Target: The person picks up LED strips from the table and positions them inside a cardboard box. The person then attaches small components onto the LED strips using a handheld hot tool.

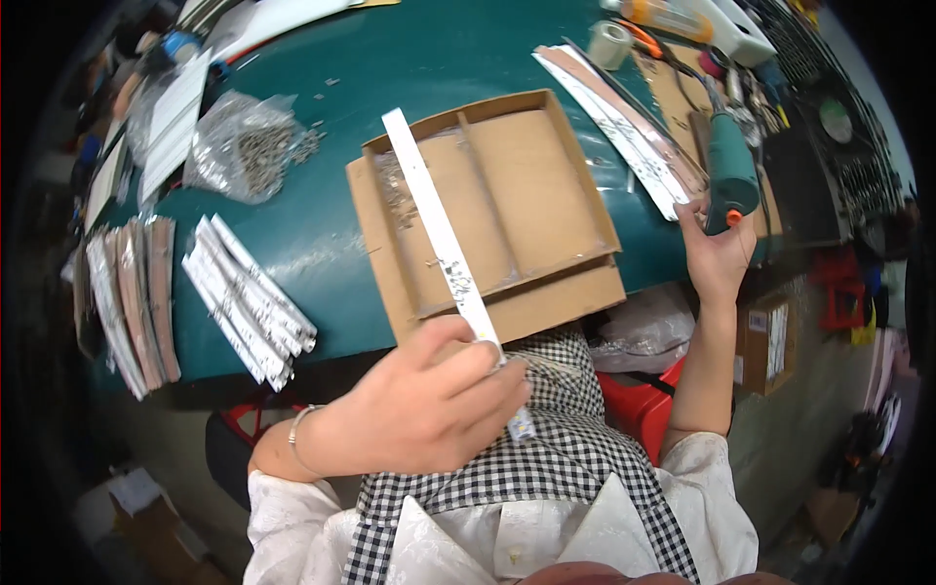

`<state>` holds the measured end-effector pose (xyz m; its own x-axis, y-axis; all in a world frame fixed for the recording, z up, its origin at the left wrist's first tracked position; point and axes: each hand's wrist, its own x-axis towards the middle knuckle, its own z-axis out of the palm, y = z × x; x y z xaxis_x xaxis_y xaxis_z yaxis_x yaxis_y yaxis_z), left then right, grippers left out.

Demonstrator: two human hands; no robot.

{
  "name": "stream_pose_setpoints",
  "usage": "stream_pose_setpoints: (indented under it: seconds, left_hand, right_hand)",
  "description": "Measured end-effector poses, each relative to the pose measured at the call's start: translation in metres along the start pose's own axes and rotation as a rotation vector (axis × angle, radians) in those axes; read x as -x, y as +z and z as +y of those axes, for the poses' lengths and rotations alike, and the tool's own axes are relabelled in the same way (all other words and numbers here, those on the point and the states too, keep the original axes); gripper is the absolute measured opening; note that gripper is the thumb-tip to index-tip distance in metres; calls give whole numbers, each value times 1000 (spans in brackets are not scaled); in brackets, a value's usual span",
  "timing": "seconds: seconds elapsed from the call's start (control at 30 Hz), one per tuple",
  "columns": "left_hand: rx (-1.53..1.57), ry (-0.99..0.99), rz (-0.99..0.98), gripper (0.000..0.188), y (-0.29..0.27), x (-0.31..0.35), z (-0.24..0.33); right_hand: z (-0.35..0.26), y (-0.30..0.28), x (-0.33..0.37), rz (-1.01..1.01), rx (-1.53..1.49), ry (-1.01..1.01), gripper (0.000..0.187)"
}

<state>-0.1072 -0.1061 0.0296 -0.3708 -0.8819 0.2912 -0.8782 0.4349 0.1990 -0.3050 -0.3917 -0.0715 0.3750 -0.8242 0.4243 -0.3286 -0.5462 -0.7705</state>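
You are wearing a black-and-white checked apron [575, 439] over a white shirt, and it is filling the space nearest you. Just above it, your left hand [429, 405] is curling into a pinch, with a thin bracelet showing at the wrist, and it is gripping the near end of a long white LED strip [441, 234]. The strip is running straight and stiff away from you, slanting up and to the left across a shallow cardboard tray [556, 210], its far end reaching past the tray's back rim. Small components are showing along the strip's near half and at the tip poking out below your fingers.

The tray is lying on the green bench [322, 234], overhanging its near edge, with ribs dividing it into long compartments. To your left, a bundle of white strips [249, 297] is lying near the bench edge, and a fan of longer strips [132, 297] is lying beside it. Farther back, a clear bag of small metal parts [244, 141] is sitting, with a few spilled loose.

Your right arm is reaching up from the elbow, and your right hand [717, 253] is closing around the butt of a green electric screwdriver [729, 171] lying on the bench. Beside it, curved strips [624, 122] are arcing away, and a roll of tape [611, 41] is sitting at the far edge.
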Motion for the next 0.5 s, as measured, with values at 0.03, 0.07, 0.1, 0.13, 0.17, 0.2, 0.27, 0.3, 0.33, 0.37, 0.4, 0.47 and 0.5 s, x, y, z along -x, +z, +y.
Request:
stream_pose_setpoints:
  seconds: [0.03,0.07,0.1,0.13,0.17,0.2,0.27,0.3,0.33,0.37,0.4,0.47,0.5]
  left_hand:
    - [27,-79,51,33,-6,8,3]
    - [5,-116,48,33,-16,17,2]
    - [-29,-144,60,33,-22,28,-3]
    - [-68,-173,69,32,-31,41,-6]
    - [-84,-237,73,29,-38,51,-9]
    - [-117,-292,114,26,-42,63,-13]
    - [-179,-384,86,27,-51,90,-20]
    - [-200,-416,114,24,-55,102,-24]
    - [-210,-478,132,21,-57,113,-23]
    - [-256,-520,131,20,-57,124,-22]
    - [-283,-543,141,20,-57,136,-25]
    - [-321,-585,127,21,-58,156,-33]
    - [-347,-616,112,23,-57,165,-37]
  right_hand:
    - [1,4,-7,-5,125,-36,53]
    - [3,5,-13,-14,281,-99,54]
    - [2,7,-19,20,401,-150,52]
    - [7,1,-26,5,465,-165,50]
    - [25,-3,-36,133,564,-415,43]
    - [25,-11,-46,98,647,-366,46]
    - [28,-12,-64,67,714,-151,54]
    - [40,-23,-76,42,768,-117,58]
    - [50,-23,-85,0,757,-136,58]
    - [61,-14,-93,-37,743,-138,58]
    - [65,-13,-97,-63,755,-134,58]
    - [74,-10,-102,-72,733,-183,59]
    - [76,-9,-103,-77,722,-221,59]
